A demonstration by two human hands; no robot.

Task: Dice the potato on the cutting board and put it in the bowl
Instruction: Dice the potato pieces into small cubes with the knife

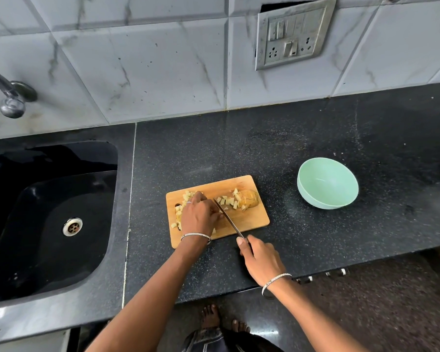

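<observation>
Step in hand: dicing, with the transfer not yet begun.

The right hand [261, 259] grasps the handle of the knife [228, 218]. The blade lies slantwise across the cutting board [252, 221], tip toward the far side. The left hand [200, 215] rests on the board just left of the blade, fingers bent down. Whatever sits under it is hidden, so its grip cannot be told; it probably steadies a section being cut.

The potato [250, 199] is wholly on the board: 1 uncut chunk with skin at the far right, loose cubes [229, 200] just beside that chunk, and more cubes around the left hand. The bowl [323, 201] stands on the table [341, 237] to the right of the board, apart from it, with nothing in it.

Next move, as judged:
1. Keep the left fingertips clear of the blade
2. Bring the chunk under the knife and cut it down to cubes
3. Gather all cubes and carry them to the bowl, since it is not touching the board
</observation>
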